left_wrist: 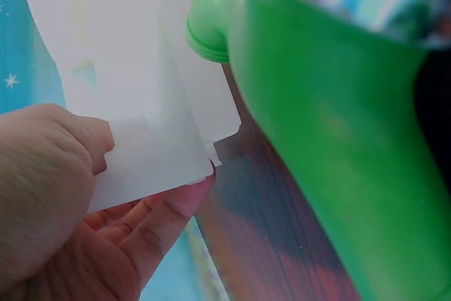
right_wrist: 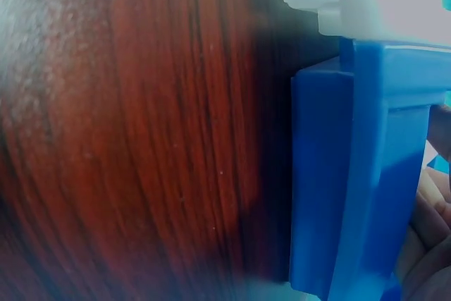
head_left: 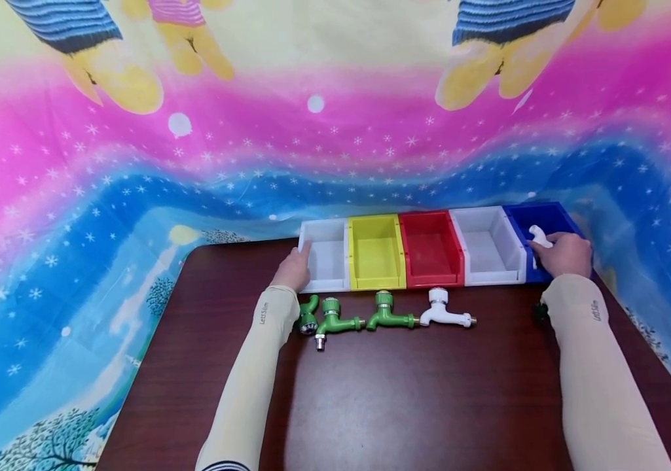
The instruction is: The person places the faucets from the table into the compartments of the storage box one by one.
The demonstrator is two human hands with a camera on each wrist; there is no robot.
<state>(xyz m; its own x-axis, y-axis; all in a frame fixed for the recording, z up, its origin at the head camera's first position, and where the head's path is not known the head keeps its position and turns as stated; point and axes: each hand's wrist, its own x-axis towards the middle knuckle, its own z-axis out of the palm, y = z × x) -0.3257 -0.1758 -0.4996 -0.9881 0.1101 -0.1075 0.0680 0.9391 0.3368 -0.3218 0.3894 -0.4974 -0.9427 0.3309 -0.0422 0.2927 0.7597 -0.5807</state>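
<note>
At the left end of the row of bins, my left hand (head_left: 292,268) grips the side wall of a white bin (head_left: 325,286), thumb inside and fingers outside. In the left wrist view the same hand (left_wrist: 77,202) pinches that wall. My right hand (head_left: 571,255) is at the blue bin (head_left: 538,210) on the right end and holds a white tap (head_left: 538,234), whose curved end shows past the fingers. The right wrist view shows the blue bin's front (right_wrist: 359,174) with a few fingers behind it; the tap is hidden there.
Between the end bins stand a yellow bin (head_left: 378,284), a red bin (head_left: 435,280) and another white bin (head_left: 491,277). Before them lie green taps (head_left: 338,324) and a white tap (head_left: 446,316) on the brown table (head_left: 417,405). A dark object (head_left: 540,312) sits by the right wrist.
</note>
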